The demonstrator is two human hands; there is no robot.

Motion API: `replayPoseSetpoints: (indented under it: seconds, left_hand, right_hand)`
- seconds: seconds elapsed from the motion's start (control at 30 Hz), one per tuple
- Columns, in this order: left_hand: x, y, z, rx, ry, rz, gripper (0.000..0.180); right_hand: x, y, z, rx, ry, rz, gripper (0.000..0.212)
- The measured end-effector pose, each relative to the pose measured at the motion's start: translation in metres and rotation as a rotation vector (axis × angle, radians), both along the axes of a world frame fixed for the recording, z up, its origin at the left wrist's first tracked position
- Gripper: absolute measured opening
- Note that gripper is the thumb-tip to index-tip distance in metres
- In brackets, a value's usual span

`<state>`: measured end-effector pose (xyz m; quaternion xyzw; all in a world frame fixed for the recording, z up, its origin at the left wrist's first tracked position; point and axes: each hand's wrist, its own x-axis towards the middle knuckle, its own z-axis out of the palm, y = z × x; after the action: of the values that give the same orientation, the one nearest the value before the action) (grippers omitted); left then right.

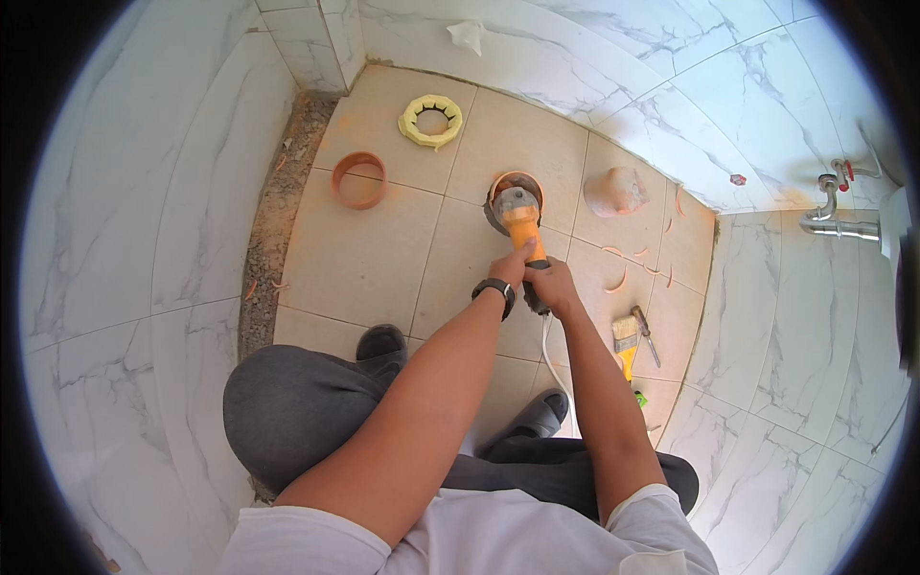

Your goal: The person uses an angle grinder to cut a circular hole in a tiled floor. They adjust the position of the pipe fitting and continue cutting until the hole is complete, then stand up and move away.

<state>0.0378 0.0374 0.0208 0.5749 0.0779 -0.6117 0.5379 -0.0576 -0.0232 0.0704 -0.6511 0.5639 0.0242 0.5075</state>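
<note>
left hand [509,267]: grip closed round orange angle grinder [521,222] body
right hand [549,286]: grip closed round grinder rear
grinder: head over floor pipe opening [501,182]
nearby: brush [626,337], orange ring [359,179], yellow ring [430,120]

The beige tiled floor [383,259] fills the middle of the frame. On it lie an orange pipe ring [359,179] at upper left, a yellow ring [430,120] above it, a paintbrush [626,337] and curved orange offcuts [618,282] at right.
</note>
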Motion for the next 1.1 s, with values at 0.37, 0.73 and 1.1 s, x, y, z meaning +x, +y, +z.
replayPoseSetpoints:
  seconds: [0.37,0.73,1.1]
  left_hand:
    - [0.005,0.001,0.019,-0.006,0.06,0.057,0.079]
    - [0.009,0.004,0.03,-0.012,0.089,0.041,0.082]
    - [0.006,0.003,0.017,-0.064,0.131,0.088,0.081]
  right_hand:
    - [0.006,-0.001,0.007,0.021,-0.083,0.009,0.033]
    - [0.008,0.001,0.017,0.13,-0.074,-0.046,0.035]
    - [0.007,-0.003,0.011,0.02,0.018,0.042,0.043]
